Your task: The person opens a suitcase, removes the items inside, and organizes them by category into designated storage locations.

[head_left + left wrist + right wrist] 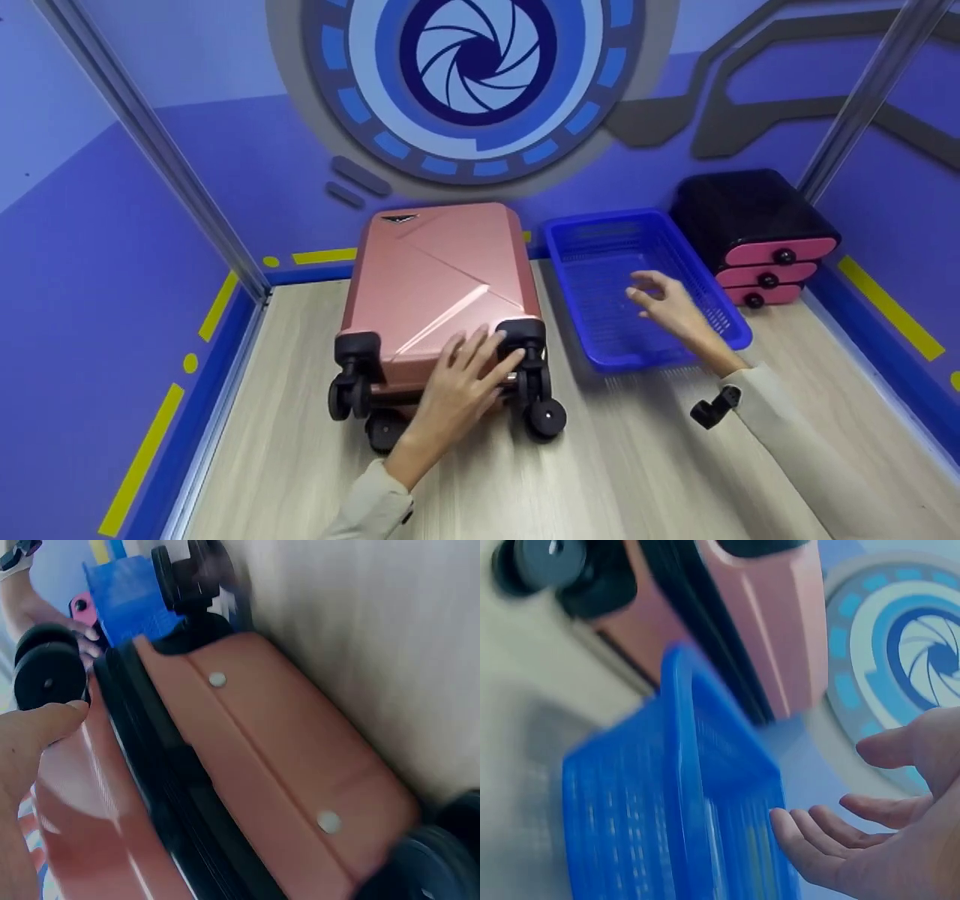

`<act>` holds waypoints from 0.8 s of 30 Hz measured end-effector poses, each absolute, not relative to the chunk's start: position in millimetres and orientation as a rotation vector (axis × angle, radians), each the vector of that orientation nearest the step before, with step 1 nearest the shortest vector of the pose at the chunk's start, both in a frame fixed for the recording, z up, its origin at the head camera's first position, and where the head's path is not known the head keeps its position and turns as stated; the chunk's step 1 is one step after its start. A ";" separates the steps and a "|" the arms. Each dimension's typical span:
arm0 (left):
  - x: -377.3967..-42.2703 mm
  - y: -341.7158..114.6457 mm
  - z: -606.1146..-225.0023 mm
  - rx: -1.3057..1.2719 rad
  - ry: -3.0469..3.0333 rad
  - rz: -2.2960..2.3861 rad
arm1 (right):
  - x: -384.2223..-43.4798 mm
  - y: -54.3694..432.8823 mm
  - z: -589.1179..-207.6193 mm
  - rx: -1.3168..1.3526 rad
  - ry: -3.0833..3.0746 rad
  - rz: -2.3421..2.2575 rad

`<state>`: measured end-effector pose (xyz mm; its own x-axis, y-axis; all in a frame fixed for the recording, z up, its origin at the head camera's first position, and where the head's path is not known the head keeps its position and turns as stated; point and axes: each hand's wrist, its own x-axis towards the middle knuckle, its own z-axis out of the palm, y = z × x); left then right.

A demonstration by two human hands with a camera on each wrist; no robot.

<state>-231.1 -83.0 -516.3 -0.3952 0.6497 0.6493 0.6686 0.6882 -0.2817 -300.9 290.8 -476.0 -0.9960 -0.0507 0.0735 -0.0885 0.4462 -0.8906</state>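
A rose-pink hard-shell suitcase (442, 277) lies flat on the wood-grain surface, its black wheels (546, 417) toward me. My left hand (465, 382) rests on its wheel end with fingers spread, beside the right-hand wheel mount. In the left wrist view, the thumb (56, 722) touches the shell near a wheel (49, 679). Over the blue plastic basket (600, 300), right of the suitcase, hovers my right hand (671, 307), fingers loosely bent and holding nothing. The right wrist view shows that hand (877, 817) apart from the basket rim (679, 765).
A small black drawer box (757, 202) with pink fronts and black knobs stands behind and right of the basket. Blue printed panels (225, 165) wall the back and both sides. Wood-grain surface (600, 472) extends in front of the suitcase and basket.
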 end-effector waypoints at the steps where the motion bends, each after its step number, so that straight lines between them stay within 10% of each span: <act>1: -234.5 -77.7 -516.3 -1.024 -2.120 -0.026 | -301.0 298.3 -476.5 0.114 -2.647 1.553; 24: -256.6 -37.0 -512.8 -1.037 -2.046 -0.055 | -291.6 409.5 -502.4 -0.309 -2.834 0.849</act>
<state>-256.6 -37.0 -512.8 -0.3225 0.6516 0.6865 0.6878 0.6596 -0.3030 -291.6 409.5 -502.4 -0.9647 0.2439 0.0994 0.1492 0.8169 -0.5571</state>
